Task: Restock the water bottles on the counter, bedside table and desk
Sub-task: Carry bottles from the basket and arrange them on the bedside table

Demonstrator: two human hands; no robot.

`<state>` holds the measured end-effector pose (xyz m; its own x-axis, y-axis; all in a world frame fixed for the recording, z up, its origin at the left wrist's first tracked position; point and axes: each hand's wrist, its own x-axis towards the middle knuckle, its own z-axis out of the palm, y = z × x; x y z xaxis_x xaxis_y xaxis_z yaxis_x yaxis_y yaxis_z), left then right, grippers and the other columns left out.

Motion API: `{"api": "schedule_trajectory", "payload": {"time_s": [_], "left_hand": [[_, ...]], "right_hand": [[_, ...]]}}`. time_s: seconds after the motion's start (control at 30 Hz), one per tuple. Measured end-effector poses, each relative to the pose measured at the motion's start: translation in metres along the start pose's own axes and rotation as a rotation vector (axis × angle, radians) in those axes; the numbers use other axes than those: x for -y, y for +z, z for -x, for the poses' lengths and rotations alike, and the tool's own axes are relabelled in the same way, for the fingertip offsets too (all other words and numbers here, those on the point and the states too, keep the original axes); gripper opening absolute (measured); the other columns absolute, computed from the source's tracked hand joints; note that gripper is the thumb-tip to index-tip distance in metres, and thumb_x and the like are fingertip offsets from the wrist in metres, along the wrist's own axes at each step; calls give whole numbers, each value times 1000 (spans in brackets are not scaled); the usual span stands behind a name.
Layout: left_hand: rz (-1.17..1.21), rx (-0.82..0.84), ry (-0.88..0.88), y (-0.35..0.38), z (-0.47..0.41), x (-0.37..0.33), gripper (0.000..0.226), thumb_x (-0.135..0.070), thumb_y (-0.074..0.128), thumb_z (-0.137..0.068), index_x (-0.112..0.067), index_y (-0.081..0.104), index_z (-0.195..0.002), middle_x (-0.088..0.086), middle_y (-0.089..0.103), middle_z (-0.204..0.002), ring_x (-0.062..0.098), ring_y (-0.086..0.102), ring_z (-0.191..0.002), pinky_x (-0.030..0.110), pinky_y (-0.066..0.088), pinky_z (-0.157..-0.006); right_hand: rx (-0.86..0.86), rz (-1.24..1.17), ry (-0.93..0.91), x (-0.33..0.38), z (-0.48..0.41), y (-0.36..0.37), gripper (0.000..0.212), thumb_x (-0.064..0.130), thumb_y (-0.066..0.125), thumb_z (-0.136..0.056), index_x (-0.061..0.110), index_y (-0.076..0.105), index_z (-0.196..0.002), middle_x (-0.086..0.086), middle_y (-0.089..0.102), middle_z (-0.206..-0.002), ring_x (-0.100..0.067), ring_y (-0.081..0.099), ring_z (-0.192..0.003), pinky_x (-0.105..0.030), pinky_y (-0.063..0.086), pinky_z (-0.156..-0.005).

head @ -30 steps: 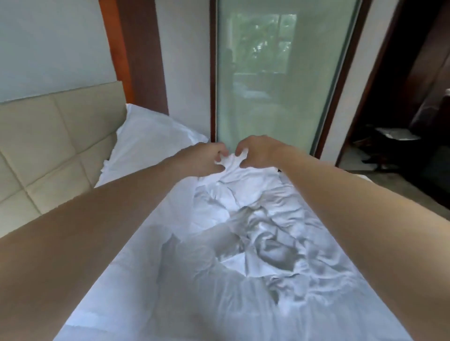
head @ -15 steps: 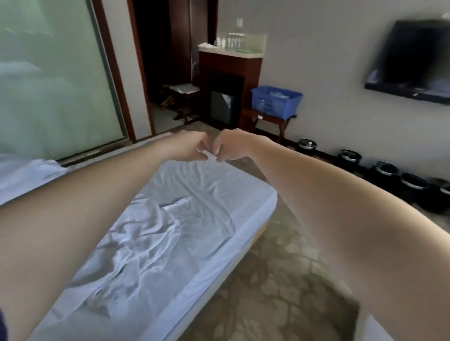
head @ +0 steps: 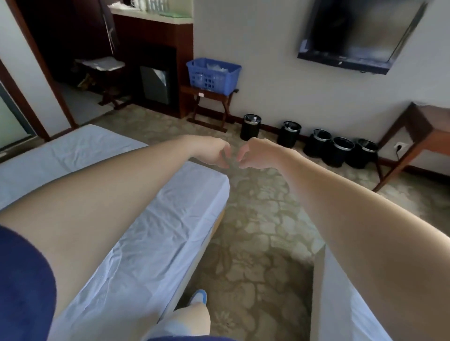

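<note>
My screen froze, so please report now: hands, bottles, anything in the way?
Left hand, right hand empty, loosely curled. Bottles on far counter, none held. Bed corner beside the path.

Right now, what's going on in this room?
A person stands beside a bed, both arms stretched forward. The left hand and right hand hover close together past the bed's corner, fingers loosely curled, holding nothing. Across the room a blue basket sits on a stand, its contents too blurred to name. What look like bottles stand on the counter. No bottle is in hand yet.
</note>
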<state>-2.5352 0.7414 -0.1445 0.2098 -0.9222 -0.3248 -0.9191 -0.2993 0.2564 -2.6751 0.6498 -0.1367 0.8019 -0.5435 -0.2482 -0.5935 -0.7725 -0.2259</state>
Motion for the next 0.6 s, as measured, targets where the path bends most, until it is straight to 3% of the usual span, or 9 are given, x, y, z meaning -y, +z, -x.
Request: {"api": "schedule_trajectory", "payload": {"time_s": [0.1, 0.23, 0.33, 0.43, 0.47, 0.53, 0.6], "left_hand": [[-68, 192, 23, 3, -40, 6, 50, -43, 60, -92, -25, 49, -138, -3, 53, -134, 18, 54, -114, 33, 45, -95], [-49, 246, 36, 2, -96, 14, 42, -41, 57, -93, -20, 55, -129, 0, 57, -122, 18, 56, -102, 27, 41, -81], [130, 135, 146, -4, -133, 9, 26, -26, 57, -92, -7, 64, -108, 3, 60, -97, 20, 53, -84, 31, 44, -74], [191, -41, 149, -25, -166, 3, 26, -22, 57, -93, -16, 61, -118, -1, 61, -114, 21, 59, -102, 37, 47, -86], [173, -70, 153, -31, -179, 2, 27, -22, 56, -94, -20, 59, -121, -1, 60, -117, 21, 58, -104, 37, 47, -86], [183, -113, 190, -40, -204, -3, 26, -18, 53, -94, -23, 59, -119, -1, 61, -114, 21, 58, -100, 35, 47, -79], [245, -130, 234, -42, -228, -6, 23, -23, 50, -96, -24, 59, -117, -3, 64, -108, 16, 59, -90, 31, 44, -68]], "right_hand": [[90, -35, 23, -22, -26, 1, 28, 27, 63, -89, 26, 66, -118, 5, 64, -89, -17, 63, -87, -25, 45, -64], [220, -83, 103, -50, -69, 1, 31, 27, 62, -90, 22, 63, -120, 8, 63, -88, -8, 62, -76, -16, 43, -52], [209, -163, 142, -61, -103, 8, 28, 24, 59, -90, 20, 61, -118, 3, 65, -91, -12, 66, -79, -19, 44, -53], [143, -255, 104, -72, -134, 7, 41, 21, 54, -92, 26, 49, -132, 0, 65, -113, -13, 64, -83, -21, 44, -56], [86, -308, 106, -77, -142, 4, 46, 21, 57, -92, 24, 48, -136, 0, 64, -111, -14, 63, -84, -22, 44, -57], [-51, -446, 151, -91, -155, -6, 47, 21, 66, -88, 19, 53, -133, 1, 64, -99, -20, 66, -89, -24, 47, -62], [-129, -479, 157, -108, -164, -17, 42, 19, 69, -85, 19, 60, -127, -3, 66, -99, -22, 65, -90, -28, 49, -73]]}}
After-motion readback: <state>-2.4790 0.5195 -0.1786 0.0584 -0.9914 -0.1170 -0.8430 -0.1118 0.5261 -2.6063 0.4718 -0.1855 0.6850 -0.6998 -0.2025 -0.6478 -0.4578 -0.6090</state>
